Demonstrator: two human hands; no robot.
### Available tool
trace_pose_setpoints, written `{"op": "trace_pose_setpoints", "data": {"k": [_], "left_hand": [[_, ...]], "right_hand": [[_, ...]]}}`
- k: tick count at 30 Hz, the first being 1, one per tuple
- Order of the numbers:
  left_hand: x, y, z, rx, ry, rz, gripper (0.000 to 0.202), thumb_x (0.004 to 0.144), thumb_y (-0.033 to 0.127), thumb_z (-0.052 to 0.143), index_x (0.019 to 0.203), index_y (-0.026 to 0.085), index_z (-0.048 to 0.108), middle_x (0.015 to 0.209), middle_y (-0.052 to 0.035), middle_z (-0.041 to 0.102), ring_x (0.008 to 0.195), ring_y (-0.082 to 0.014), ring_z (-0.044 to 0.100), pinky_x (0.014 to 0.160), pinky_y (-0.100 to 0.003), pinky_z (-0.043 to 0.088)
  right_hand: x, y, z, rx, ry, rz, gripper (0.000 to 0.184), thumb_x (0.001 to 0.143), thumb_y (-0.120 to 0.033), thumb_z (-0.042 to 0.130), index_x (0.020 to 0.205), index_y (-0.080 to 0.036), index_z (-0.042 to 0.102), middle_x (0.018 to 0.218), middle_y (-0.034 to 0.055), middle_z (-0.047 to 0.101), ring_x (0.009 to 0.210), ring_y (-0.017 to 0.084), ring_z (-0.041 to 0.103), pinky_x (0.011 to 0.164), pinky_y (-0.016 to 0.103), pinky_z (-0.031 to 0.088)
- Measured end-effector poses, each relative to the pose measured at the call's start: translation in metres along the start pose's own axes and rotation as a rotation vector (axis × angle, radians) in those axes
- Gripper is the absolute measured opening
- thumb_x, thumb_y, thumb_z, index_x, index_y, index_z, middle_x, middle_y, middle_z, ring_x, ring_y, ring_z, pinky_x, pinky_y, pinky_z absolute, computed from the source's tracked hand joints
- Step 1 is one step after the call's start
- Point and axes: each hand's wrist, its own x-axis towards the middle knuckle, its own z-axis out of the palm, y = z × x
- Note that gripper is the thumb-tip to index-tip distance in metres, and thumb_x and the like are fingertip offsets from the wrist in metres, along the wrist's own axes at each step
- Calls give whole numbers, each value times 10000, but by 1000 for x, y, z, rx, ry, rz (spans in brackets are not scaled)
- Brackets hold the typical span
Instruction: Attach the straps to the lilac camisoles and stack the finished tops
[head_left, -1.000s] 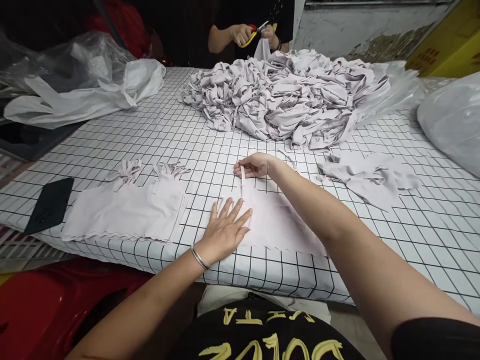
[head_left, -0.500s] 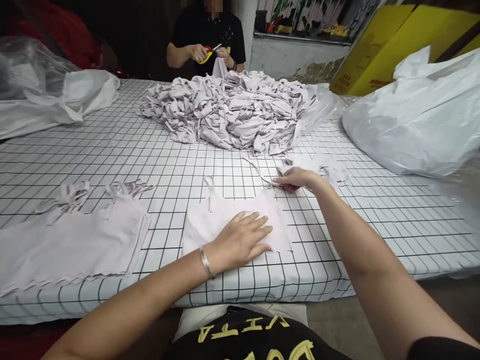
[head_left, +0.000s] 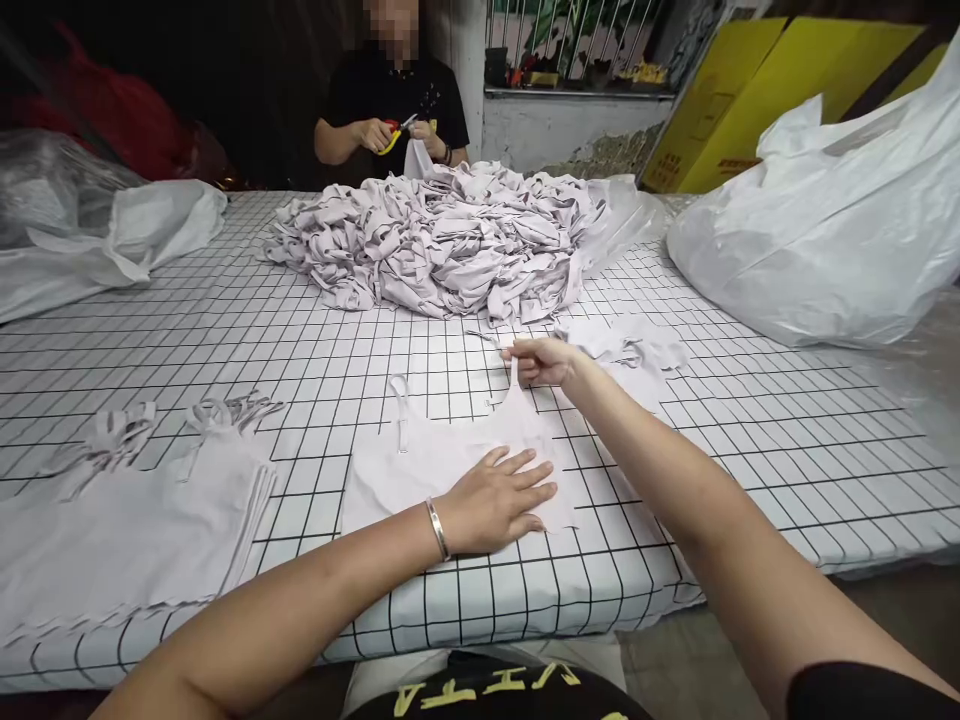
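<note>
A pale lilac strap top [head_left: 420,462] lies flat on the checked table [head_left: 750,440] in front of me. My left hand [head_left: 499,502], with a bangle at the wrist, presses flat and open on the top's lower right part. My right hand [head_left: 541,361] pinches the top's right strap [head_left: 514,374] and holds it straight up the table. The left strap [head_left: 400,408] lies loose.
A stack of flattened tops [head_left: 127,520] lies at the left. A big heap of crumpled tops [head_left: 442,240] fills the far middle, with a few loose ones [head_left: 630,345] near my right hand. Across the table a person cuts with scissors [head_left: 394,133]. White plastic bags [head_left: 817,240] lie right and left.
My right hand left the top's left strap, reached to the right, and now pinches the right strap. My left hand slid rightward over the top. The view swung to the right.
</note>
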Motion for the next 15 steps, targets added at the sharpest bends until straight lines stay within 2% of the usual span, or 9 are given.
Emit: {"op": "trace_pose_setpoints", "data": {"k": [5,9,11,12,13,15], "left_hand": [[0,2,-3,-48,-29,-31,527,988,487,316,1446,235,385,1545,-38,318,1448,-267,215,1164,-512,143],[-1,3,-5,-155,-53,-39,528,980,470,358,1441,216,394,1549,-60,306,1457,-277,185,1172,-527,102],[3,3,-10,-289,-54,-56,518,959,482,410,1399,212,455,1532,-75,340,1454,-298,187,1170,-556,70],[7,2,-14,-408,-40,-93,503,948,498,424,1352,209,508,1507,-85,387,1443,-308,221,1168,-565,77],[12,1,-19,-579,-5,-158,495,942,525,416,1288,203,562,1463,-100,451,1417,-314,288,1164,-566,121],[23,-2,-35,-1067,104,-340,554,936,602,345,1148,177,631,1323,-137,585,1291,-311,479,1106,-548,302]], "right_hand": [[28,-71,1,64,230,-153,181,861,21,448,838,-136,536,580,5,594,371,31,313,332,137,221],[29,-114,8,54,274,-231,187,843,38,470,862,-132,544,656,36,640,395,37,387,337,134,288],[12,-115,15,13,261,-345,189,831,37,499,884,-139,541,726,48,668,459,52,486,398,145,392],[-3,-108,20,-31,230,-426,192,824,30,519,900,-145,541,779,54,685,517,66,544,456,166,454],[-20,-96,26,-97,182,-514,197,816,18,546,917,-152,547,836,58,697,590,86,595,527,200,507],[-60,-58,39,-306,25,-675,204,800,-28,607,946,-167,584,926,58,705,739,133,652,682,290,561]]}}
